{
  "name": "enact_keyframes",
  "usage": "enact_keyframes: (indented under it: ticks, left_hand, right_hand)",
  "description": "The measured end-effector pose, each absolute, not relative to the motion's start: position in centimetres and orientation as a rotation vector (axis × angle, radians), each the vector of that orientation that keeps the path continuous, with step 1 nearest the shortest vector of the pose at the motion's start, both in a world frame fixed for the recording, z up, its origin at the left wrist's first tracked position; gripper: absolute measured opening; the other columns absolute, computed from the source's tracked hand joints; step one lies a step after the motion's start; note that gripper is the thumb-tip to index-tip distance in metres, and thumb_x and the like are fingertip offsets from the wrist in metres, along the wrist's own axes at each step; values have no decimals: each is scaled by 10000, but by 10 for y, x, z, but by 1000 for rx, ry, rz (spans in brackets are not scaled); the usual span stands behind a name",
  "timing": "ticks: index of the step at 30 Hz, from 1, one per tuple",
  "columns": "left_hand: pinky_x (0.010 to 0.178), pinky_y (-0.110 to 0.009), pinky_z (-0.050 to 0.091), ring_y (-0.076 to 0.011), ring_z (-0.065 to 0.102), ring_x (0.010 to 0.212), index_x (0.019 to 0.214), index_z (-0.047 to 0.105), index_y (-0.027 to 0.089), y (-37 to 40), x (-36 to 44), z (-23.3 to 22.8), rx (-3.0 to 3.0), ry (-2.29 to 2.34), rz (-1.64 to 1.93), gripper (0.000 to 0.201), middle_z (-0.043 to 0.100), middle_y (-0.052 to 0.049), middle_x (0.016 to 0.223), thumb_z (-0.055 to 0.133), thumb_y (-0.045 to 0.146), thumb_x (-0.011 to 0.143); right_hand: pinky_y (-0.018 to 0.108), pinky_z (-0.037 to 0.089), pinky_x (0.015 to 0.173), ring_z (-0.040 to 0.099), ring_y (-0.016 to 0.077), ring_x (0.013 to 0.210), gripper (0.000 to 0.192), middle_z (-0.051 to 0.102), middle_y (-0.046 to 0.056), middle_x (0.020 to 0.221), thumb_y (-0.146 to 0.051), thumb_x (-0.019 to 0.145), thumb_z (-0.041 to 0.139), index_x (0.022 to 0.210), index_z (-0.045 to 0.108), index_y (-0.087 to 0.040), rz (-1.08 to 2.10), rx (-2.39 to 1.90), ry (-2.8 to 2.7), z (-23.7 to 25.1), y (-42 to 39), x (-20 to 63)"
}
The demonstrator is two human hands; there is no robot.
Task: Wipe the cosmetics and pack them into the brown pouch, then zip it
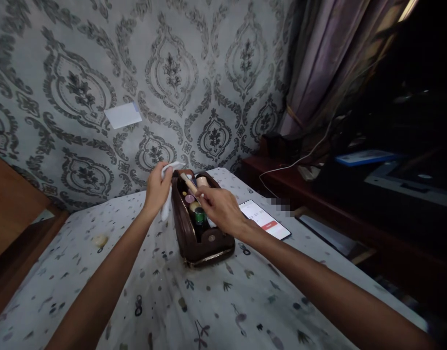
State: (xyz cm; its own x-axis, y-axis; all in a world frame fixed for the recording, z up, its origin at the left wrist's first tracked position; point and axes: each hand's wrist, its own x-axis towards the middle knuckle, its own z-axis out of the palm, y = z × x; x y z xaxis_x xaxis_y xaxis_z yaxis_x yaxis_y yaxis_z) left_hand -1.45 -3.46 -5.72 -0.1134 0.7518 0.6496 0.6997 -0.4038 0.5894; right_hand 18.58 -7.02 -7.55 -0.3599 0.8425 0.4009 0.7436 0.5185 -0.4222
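Brown bag (213, 245) sits open on the patterned cloth (158, 296); in the head view, the left hand (158, 187) has its fingers closed round a white thing (165, 209) just left of the bag; the right hand (223, 206) pinches a pale stick (190, 183) over the bag's opening; a loose pinch could drop the stick; a poke could tip the green jar (199, 216) inside, since it's crowded; the right arm (303, 257) could bump the phone (272, 222), right of the bag.
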Motion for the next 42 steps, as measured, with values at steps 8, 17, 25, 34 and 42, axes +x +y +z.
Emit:
enact_keyframes:
  ticks: [8,17,25,34,42]
  left_hand:
    - [765,-277,440,-180,574,804,987,599,179,-48,-25,-102,1785,1642,1601,244,612,1,822,498,380,891]
    - [821,-290,428,-191,563,859,938,598,185,-47,-31,-113,1685,1545,1568,258,611,-2,842,497,414,873]
    - [763,-272,447,-168,565,779,916,596,190,-72,-54,-134,1696,1651,1560,300,606,-2,801,441,446,937]
    - [955,-367,449,-247,607,1032,1064,668,176,-141,-165,-155,1630,2562,1030,340,668,-112,1071,370,306,966]
    - [908,-570,450,-436,484,1194,1253,605,124,-171,-208,-169,1459,2792,611,433,566,-255,1204,450,346,915]
  right_hand:
    - [282,265,607,656,204,798,193,742,28,875,-239,902,552,1042,684,-246,202,-1386,-2362,-64,-64,180]
    - [282,265,597,670,207,803,227,741,57,886,-262,960,497,1137,621,-194,142,-1375,-2513,-53,-66,180]
    - [279,295,587,655,205,693,297,726,73,767,-299,979,438,1022,709,-186,122,-1326,-2450,-49,-71,184]
    - [251,407,471,563,136,427,256,657,2,575,-324,964,509,1037,711,-184,265,-715,-2152,-83,-119,199]
    - [258,478,643,683,168,673,265,733,65,780,-170,966,440,963,706,-178,568,-477,-2443,-132,-167,154]
